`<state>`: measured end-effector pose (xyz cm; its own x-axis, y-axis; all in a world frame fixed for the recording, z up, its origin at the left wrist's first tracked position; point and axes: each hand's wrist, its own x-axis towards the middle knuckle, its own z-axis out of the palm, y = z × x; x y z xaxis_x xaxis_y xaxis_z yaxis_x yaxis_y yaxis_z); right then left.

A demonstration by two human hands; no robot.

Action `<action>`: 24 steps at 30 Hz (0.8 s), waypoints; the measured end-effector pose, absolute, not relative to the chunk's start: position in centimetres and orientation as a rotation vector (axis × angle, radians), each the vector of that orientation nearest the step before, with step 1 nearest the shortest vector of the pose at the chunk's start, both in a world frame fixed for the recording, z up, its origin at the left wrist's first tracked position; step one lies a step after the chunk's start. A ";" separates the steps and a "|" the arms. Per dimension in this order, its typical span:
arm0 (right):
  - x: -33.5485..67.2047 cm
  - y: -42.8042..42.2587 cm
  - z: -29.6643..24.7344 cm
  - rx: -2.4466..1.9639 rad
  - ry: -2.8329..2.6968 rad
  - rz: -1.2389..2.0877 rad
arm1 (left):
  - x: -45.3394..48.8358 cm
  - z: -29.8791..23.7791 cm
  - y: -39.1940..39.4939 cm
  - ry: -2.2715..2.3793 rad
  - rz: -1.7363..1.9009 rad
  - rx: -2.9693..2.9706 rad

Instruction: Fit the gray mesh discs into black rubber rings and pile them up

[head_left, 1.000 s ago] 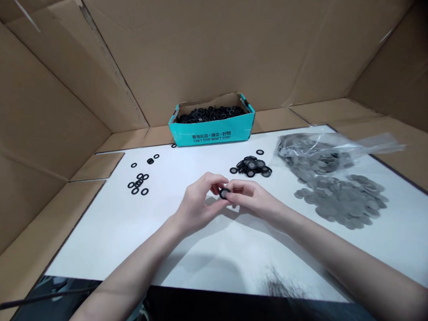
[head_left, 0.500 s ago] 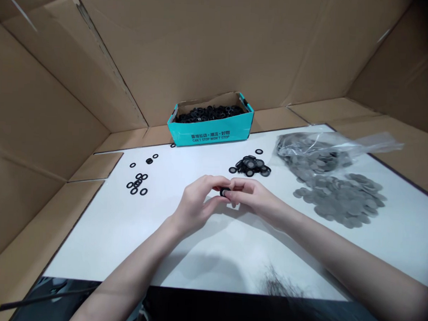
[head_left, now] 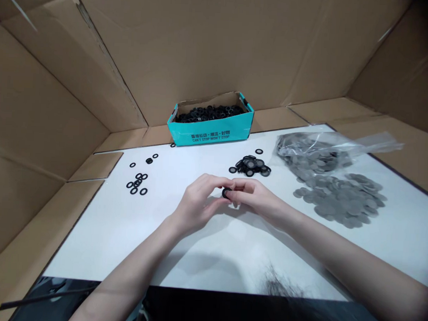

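Note:
My left hand (head_left: 198,202) and my right hand (head_left: 255,196) meet over the middle of the white table top (head_left: 195,254). Both pinch one small black ring (head_left: 226,193) between their fingertips. A grey insert seems to sit in the ring, but it is too small to be sure. A small heap of black rings with grey centres (head_left: 252,166) lies just beyond my right hand. Loose black rings (head_left: 138,183) are scattered to the left of my left hand.
A teal box (head_left: 211,130) full of black rings stands at the back. A clear plastic bag (head_left: 317,151) spills grey mesh discs (head_left: 343,199) at the right. Cardboard walls (head_left: 42,115) enclose the table on the left, back and right.
Both hands stay together on the ring. The fingers have shifted slightly and the ring has turned a little between them.

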<state>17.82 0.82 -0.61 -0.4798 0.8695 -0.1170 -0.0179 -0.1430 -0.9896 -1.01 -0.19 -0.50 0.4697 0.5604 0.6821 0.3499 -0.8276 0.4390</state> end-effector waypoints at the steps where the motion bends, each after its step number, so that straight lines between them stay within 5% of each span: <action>1: 17.8 0.9 -0.6 -0.993 -1.460 1.702 | -1.1 -0.6 -0.2 0.777 1.280 2.482; 12: 18.1 1.3 -1.2 -1.052 -1.552 1.604 | -1.3 -0.4 -0.3 0.771 1.106 2.431; 19: 20.2 2.9 -0.7 -1.256 -1.670 0.571 | -2.8 -0.1 0.8 1.072 1.253 2.376; 24: 23.4 4.9 -0.7 -1.599 -1.684 0.289 | -4.4 0.3 2.3 1.352 1.430 2.219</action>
